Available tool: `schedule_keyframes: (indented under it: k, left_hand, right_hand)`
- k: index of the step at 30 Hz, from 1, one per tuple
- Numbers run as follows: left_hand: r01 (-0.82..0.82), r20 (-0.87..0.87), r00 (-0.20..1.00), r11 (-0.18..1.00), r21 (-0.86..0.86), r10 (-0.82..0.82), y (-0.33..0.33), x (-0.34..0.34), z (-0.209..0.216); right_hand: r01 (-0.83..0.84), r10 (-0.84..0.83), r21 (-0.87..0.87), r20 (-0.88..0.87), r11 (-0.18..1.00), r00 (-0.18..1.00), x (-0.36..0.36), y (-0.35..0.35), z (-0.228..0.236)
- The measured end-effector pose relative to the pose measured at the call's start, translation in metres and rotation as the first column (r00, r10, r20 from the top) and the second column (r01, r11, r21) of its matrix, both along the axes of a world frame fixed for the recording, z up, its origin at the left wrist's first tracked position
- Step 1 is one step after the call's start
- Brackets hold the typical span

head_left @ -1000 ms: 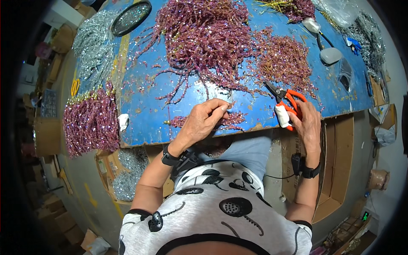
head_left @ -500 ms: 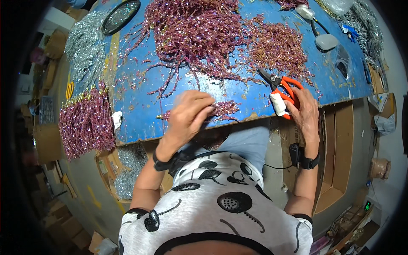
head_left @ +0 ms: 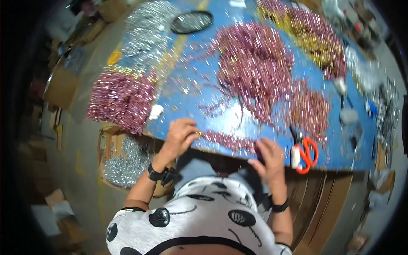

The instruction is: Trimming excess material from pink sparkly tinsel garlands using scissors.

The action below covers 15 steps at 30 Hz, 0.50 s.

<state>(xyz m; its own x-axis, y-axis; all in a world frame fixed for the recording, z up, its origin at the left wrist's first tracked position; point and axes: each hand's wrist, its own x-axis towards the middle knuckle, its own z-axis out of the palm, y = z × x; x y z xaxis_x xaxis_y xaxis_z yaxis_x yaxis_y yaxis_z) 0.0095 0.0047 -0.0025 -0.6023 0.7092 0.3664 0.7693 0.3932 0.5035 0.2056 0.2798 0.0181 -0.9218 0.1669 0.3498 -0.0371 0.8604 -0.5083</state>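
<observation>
A short bundle of pink glitter strands (head_left: pixel 231 142) lies along the near edge of the blue table. My left hand (head_left: pixel 180 137) pinches its gold tip at the left end. At the other end is my right hand (head_left: pixel 271 160), fingers resting against the strands and thumb held apart. Just right of that hand, orange-handled shears (head_left: pixel 310 155) lie at the table edge, blades pointing away from me. Something white (head_left: pixel 295 157) sits against their handle. Beyond my hands spreads a large heap of pink glitter strands (head_left: pixel 255 63), with a smaller coppery-pink pile (head_left: pixel 310 106) to its right.
Pink strands with gold tips (head_left: pixel 121 100) hang over the table's left edge. Silver strands (head_left: pixel 148 32) and a dark oval tray (head_left: pixel 191 22) are farther back. Pink and gold strands (head_left: pixel 314 40) lie far right. Below the table stands a carton with silver strands (head_left: pixel 129 163).
My right hand has let go of the shears and moved left to the bundle. The shears now lie on the table. My left hand is now at the bundle's gold tip. The view has shifted.
</observation>
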Motion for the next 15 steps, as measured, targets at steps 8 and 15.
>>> schedule_keyframes:
  k: [8,15]
  left_hand:
    - [0.021,0.401,0.883,0.873,0.488,-0.245,0.006,0.024,0.043]
    - [-0.134,0.506,0.632,0.560,0.818,-0.587,-0.024,0.036,0.085]
  right_hand:
    - [-0.021,0.017,-0.031,-0.102,0.999,0.995,-0.005,-0.006,-0.012]
    - [0.012,-0.017,-0.053,-0.088,0.999,0.996,-0.012,-0.002,-0.020]
